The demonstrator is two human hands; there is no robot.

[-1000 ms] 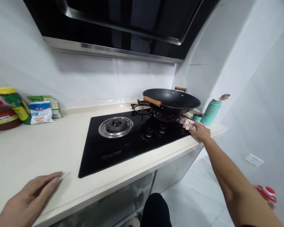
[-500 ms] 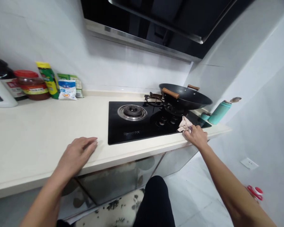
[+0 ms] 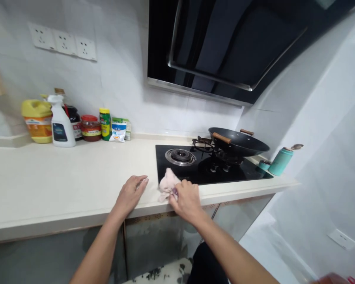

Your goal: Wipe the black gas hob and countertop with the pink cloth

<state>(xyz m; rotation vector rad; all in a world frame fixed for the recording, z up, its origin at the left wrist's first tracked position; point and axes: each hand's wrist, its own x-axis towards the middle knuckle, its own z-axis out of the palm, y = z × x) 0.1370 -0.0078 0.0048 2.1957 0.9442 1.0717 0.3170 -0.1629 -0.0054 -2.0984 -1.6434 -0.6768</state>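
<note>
My right hand [image 3: 187,198] grips a crumpled pale pink cloth [image 3: 168,182], pressed against the front left corner of the black glass gas stove [image 3: 204,170] and the counter edge beside it. To its left, my left hand [image 3: 132,193] rests on the cream countertop [image 3: 77,177], holding nothing, with thumb and fingers apart. A bare round burner [image 3: 181,156] lies just behind the cloth. On the right burner sits a black wok [image 3: 239,142] with wooden handles.
Along the wall on the left stand a yellow oil jug [image 3: 38,121], a white spray bottle [image 3: 62,125], a red-lidded jar [image 3: 90,128], a green shaker [image 3: 105,125] and packets [image 3: 118,131]. A teal flask [image 3: 281,161] is at the far right. The range hood [image 3: 213,43] overhangs the stove.
My right hand has swept the cloth leftward along the stove's front edge, from the right end to the left corner. The view has turned left and shows more of the counter.
</note>
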